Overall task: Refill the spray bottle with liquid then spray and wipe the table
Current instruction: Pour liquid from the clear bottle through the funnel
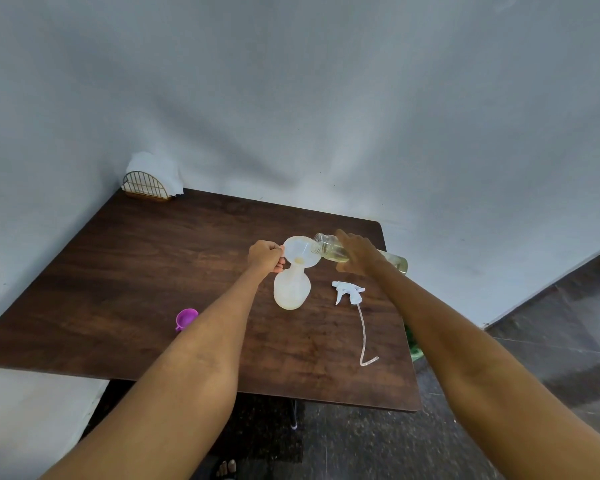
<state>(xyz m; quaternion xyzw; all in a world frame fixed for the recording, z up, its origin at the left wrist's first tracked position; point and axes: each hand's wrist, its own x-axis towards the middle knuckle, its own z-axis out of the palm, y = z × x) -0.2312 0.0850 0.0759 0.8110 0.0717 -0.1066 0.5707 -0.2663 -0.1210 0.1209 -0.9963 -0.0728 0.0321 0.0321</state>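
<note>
Left hand (264, 255) fingers pinch the funnel (300, 251) rim atop the bottle (291, 289); right hand (355, 252) fingers wrap the tilted jar (329, 249) near the desk (136, 271) far edge.

A plain dining corner, likely a small eatery or a home

A dark wood-grain table (125, 278) is pushed into a corner of bare white walls (326, 98); a wire napkin holder (147, 190) stuffed with white napkins stands at its far corner; speckled grey stone floor (551, 358) beneath.
</note>
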